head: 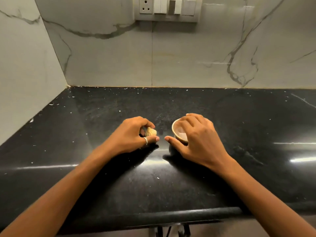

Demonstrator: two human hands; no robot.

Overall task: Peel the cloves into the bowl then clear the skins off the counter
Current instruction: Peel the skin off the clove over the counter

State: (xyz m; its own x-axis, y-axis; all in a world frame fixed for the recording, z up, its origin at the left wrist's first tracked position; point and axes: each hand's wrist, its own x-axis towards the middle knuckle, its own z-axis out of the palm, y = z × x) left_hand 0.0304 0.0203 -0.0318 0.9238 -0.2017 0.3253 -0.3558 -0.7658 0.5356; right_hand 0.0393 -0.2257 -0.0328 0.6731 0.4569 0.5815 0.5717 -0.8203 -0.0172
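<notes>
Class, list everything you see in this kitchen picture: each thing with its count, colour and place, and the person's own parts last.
Garlic: one, pale tan, on the counter left of centre, in the left hand's grip.
Bowl: one, small, cream rim, on the counter right of the garlic, under the right hand.
Counter: one, black, glossy, with small white flecks.
Wall: grey-white marble with dark veins, behind and to the left.
Switch panel: one, white, on the wall at top, with a socket.
Ring: one, silver, on the left hand.
Left hand: fingers curled round the garlic.
Right hand: resting over the bowl.
</notes>
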